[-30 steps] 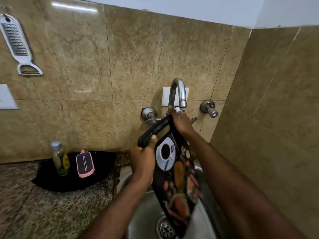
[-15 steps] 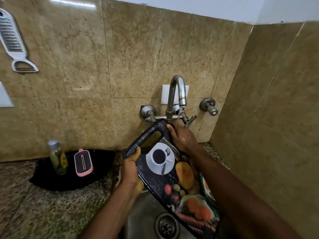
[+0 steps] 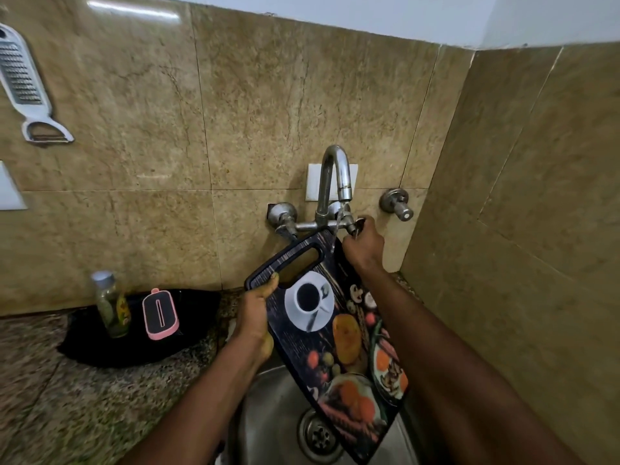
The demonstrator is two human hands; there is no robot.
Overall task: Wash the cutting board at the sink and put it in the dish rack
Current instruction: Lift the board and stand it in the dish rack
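The cutting board [image 3: 339, 344] is black with a printed coffee cup and food pictures. It tilts over the steel sink [image 3: 268, 411], printed face up, handle slot toward the wall. My left hand [image 3: 256, 317] grips its left edge just below the handle slot. My right hand [image 3: 364, 243] is off the board and closed on the tap's right lever. A thin stream of water runs from the spout of the tap [image 3: 335, 182] onto the board's top corner. No dish rack is in view.
A black cloth [image 3: 100, 344] lies on the granite counter left of the sink, with a small bottle [image 3: 110, 303] and a pink-rimmed item [image 3: 160, 313] on it. A grater [image 3: 23, 85] hangs on the tiled wall. A side wall stands close on the right.
The board turned from edge-on to face up and tilted under the spout. My right hand left the board's top edge and went up to the tap lever. Water now runs.
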